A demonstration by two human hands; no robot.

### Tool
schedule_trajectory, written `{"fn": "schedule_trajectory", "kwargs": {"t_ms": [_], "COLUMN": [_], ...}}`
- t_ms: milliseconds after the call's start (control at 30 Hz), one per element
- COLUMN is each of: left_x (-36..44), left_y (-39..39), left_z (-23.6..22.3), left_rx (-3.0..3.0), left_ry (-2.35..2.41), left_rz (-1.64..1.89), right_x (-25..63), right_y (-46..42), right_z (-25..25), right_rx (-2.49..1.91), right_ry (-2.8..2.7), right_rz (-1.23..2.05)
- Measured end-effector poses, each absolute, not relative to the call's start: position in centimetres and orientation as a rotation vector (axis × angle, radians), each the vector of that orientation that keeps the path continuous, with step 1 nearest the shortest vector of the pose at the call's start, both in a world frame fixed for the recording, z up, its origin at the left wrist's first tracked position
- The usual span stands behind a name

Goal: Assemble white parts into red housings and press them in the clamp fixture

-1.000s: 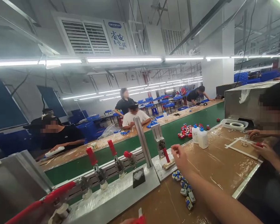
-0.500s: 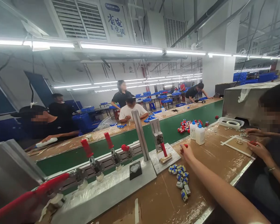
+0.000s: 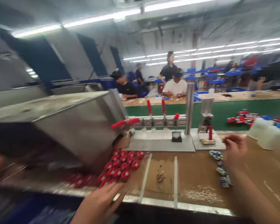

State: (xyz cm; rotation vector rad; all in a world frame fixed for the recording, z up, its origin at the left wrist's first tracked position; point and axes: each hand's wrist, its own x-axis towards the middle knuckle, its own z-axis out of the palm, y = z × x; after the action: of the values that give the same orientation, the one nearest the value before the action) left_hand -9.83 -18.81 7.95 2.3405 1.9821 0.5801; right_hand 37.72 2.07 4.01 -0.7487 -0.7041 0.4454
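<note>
The picture is smeared by head motion. My left hand [image 3: 100, 200] reaches in from the bottom edge, fingers stretched toward a heap of small red parts [image 3: 121, 165] on the brown worktop [image 3: 196, 177]. My right hand [image 3: 233, 151] hovers over the worktop with fingers curled; what they hold, if anything, is too blurred to name. Just left of it lies a cluster of small blue-and-white parts [image 3: 220, 168]. Behind stands a metal jig plate [image 3: 163, 141] with red-handled toggle clamps [image 3: 163, 107].
A slanted steel hopper [image 3: 67, 121] fills the left. Two white glue bottles [image 3: 268, 133] stand at the right. A green conveyor belt [image 3: 235, 109] carries red parts [image 3: 244, 116]. Several people work at the far side.
My view has swung left and down, bringing the steel hopper and red parts into sight. My left hand has come into view by the red heap. My right hand has stayed near the jig.
</note>
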Motion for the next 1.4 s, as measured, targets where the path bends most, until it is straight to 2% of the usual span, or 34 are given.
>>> {"fn": "schedule_trajectory", "kwargs": {"t_ms": [67, 167, 333, 533, 833, 933, 1033, 1133, 1267, 1400], "left_x": [-10.4, -10.5, -9.4, -8.9, -7.8, -5.8, -2.4, 0.7, 1.9, 1.1], "left_y": [-18.6, -17.0, -14.9, -14.4, -14.8, -12.3, -7.3, -2.3, 0.7, 0.5], "left_z": [7.7, 6.2, 3.5, 2.3, -0.2, 0.9, 1.5, 0.5, -2.3, -3.6], "left_rx": [2.311, 2.268, 2.225, 2.280, 2.441, 2.303, 1.984, 1.719, 1.634, 1.729], "left_ry": [2.166, 2.318, 2.490, 2.465, 2.051, 1.774, 1.468, 1.214, 1.078, 1.183], "left_rz": [0.299, 0.153, 0.121, 0.064, 0.615, 0.949, 1.182, 1.217, 1.080, 0.960], "right_x": [34.2, 28.5, 21.6, 20.9, 18.8, 18.4, 18.3, 18.4, 19.0, 20.5], "right_y": [-0.6, -2.5, -2.0, -2.4, -2.8, -2.3, -2.0, -2.0, -1.7, -0.1], "right_z": [5.0, 5.6, 2.3, 0.3, 0.7, 1.2, 1.4, 0.8, -0.6, -1.3], "right_rx": [-0.660, -0.683, -0.831, -0.851, -0.693, -0.659, -0.667, -0.669, -0.645, -0.852], "right_ry": [-0.917, -1.396, -2.208, -2.624, -2.706, -2.750, -2.754, -2.672, -2.385, -1.842], "right_rz": [0.605, 0.745, 0.630, 0.506, 0.308, 0.282, 0.407, 0.627, 0.915, 0.884]}}
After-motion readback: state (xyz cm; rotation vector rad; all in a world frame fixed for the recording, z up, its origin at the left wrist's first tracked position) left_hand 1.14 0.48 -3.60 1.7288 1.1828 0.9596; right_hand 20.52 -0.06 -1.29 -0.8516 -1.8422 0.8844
